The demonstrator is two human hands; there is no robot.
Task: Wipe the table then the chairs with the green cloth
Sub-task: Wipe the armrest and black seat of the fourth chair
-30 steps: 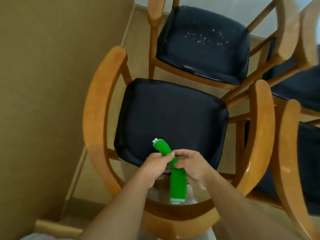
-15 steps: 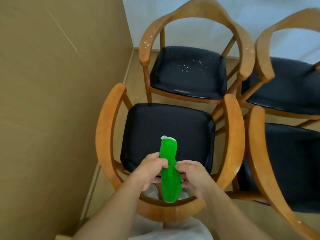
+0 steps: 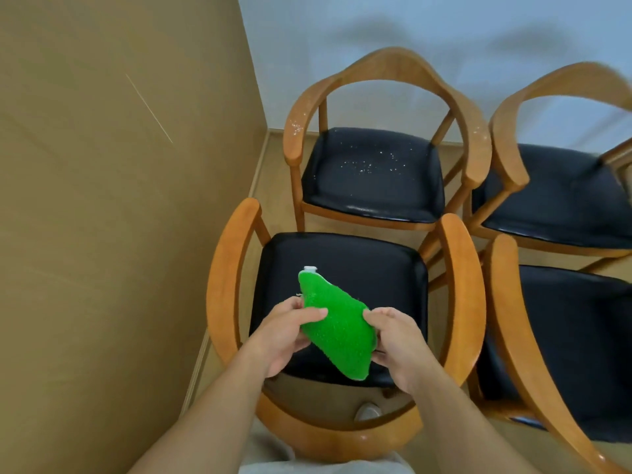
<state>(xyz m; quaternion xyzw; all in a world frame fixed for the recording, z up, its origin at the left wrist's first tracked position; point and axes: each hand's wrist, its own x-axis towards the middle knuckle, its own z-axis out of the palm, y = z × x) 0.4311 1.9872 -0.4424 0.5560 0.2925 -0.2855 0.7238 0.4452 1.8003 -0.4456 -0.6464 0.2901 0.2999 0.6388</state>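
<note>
Four wooden chairs are standing crowded in a corner; the nearest chair (image 3: 345, 268) is sitting directly below. Above its black seat, the left hand (image 3: 285, 331) and right hand (image 3: 398, 340) are each pinching a side of the green cloth (image 3: 337, 328) — likely refolding it for wiping.

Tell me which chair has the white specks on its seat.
The far chair by the wall corner, straight ahead of the one under the green cloth. White specks dot its black seat and left armrest; the other seats show none.
</note>
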